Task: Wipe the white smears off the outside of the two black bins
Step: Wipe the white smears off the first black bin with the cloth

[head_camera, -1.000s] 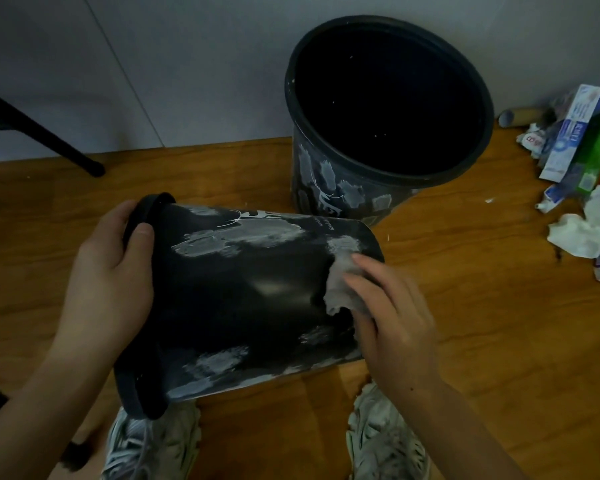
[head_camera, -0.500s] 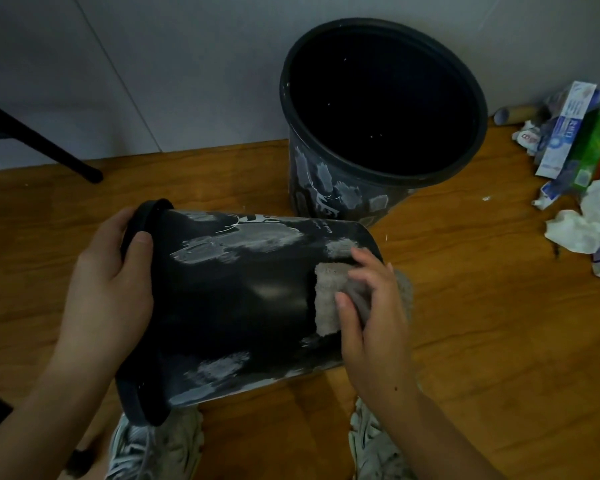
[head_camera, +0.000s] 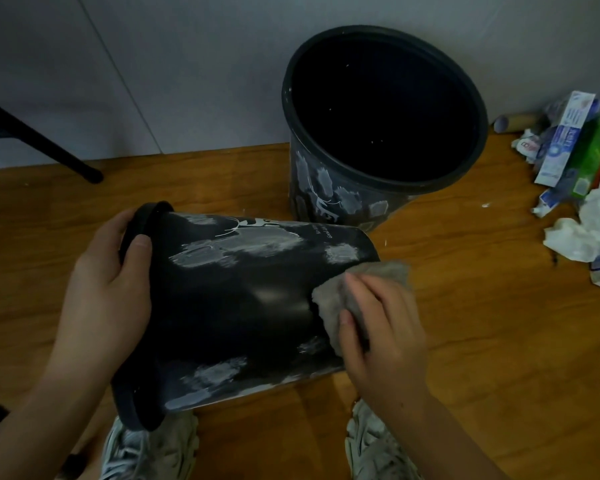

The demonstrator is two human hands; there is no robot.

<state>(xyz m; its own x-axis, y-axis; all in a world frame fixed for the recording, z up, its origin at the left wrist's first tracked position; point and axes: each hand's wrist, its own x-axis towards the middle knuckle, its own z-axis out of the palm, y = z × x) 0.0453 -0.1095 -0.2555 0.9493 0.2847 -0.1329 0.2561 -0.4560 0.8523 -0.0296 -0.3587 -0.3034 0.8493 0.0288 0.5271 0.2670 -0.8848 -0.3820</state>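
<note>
The tipped bin (head_camera: 229, 306) is held on its side above the wooden floor (head_camera: 482, 341), its long axis running left to right across the view, rim to the left and base to the right. The left hand (head_camera: 108, 282) is curled round the rim, thumb laid on the outer wall and fingers hidden inside the mouth. The right hand (head_camera: 381, 327) is closed on a grey cloth (head_camera: 333, 303), which is pressed against the bin wall close to the base end. A clean black band is seen down the middle of the wall between the two hands. White smears (head_camera: 236, 245) remain along the upper side, one patch lying just above the cloth, and more remain along the lower edge near the rim. The cloth hand is judged the nearer to the upper-right patch; the large upper smear lies leftward along the axis, toward the holding hand. A stroke along the long axis, or a roll of the bin by the rim hand, is judged to be what is needed. The upright bin (head_camera: 347, 195) stands behind, against the wall, just beyond the tipped one; whether they touch cannot be told. Its outer wall is covered in smears and appears unwiped. Litter (head_camera: 579, 202) lies well apart at the right.
</note>
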